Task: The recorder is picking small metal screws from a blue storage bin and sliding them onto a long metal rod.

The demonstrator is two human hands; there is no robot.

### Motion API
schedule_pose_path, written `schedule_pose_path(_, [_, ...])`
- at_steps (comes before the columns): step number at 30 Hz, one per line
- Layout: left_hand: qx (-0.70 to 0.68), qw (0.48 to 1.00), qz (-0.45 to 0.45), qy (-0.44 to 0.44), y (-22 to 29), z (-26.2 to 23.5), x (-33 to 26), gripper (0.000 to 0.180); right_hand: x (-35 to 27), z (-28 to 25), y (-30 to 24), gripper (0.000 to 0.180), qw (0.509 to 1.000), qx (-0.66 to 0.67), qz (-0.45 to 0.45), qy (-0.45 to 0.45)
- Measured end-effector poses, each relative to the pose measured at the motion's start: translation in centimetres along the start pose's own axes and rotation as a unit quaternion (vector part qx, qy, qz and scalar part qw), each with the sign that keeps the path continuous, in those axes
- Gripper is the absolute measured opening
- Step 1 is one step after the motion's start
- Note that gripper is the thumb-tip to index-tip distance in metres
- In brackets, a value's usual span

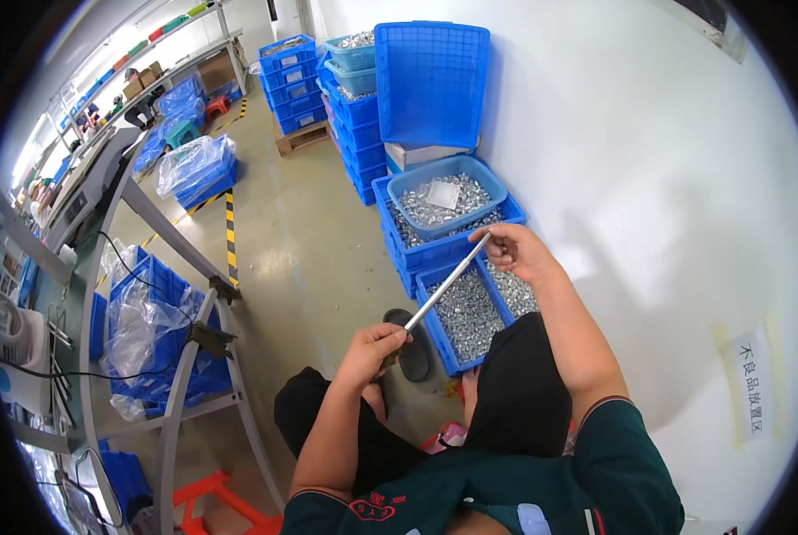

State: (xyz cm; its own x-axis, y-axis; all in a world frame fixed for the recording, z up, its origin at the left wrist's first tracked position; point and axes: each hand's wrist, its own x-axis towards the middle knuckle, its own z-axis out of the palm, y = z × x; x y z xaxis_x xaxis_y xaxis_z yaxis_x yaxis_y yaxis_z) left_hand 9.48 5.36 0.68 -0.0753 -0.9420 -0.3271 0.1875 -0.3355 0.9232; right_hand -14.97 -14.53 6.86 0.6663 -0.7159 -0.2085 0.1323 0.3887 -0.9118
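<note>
A slim, straight silver metal rod slants between my two hands, its far end higher and to the right. At its near end my left hand is closed, thumb and fingers pinching it. My right hand holds the far end between thumb and fingertips, the other fingers curled. Beneath the rod sits a blue divided crate full of small shiny metal parts. Just beyond it, a light blue basin of similar parts rests on another blue crate; a small whitish tray lies on the parts.
A white wall runs along my right. Blue crates are stacked farther off, with a big blue crate standing on edge. Left are a grey-framed workbench, plastic-covered crates and an orange stool. A dark slipper lies on the floor.
</note>
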Motion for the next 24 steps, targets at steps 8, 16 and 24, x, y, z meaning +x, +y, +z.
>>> schedule_pose_path(8, [0.040, 0.999, 0.016, 0.027, 0.8, -0.3, -0.6, 0.019, 0.2, -1.1, 0.0, 0.029, 0.997, -0.020, 0.044, -0.060])
schedule_pose_path(16, [0.043, 0.998, 0.041, 0.032, 0.8, -0.5, -0.6, 0.021, -0.3, 0.8, 0.2, 0.032, 0.990, -0.055, 0.066, -0.112])
schedule_pose_path(24, [0.005, 0.997, 0.033, 0.066, 0.2, -0.1, 0.1, 0.020, 0.1, 1.7, 0.9, 0.023, 0.993, -0.012, 0.105, -0.061])
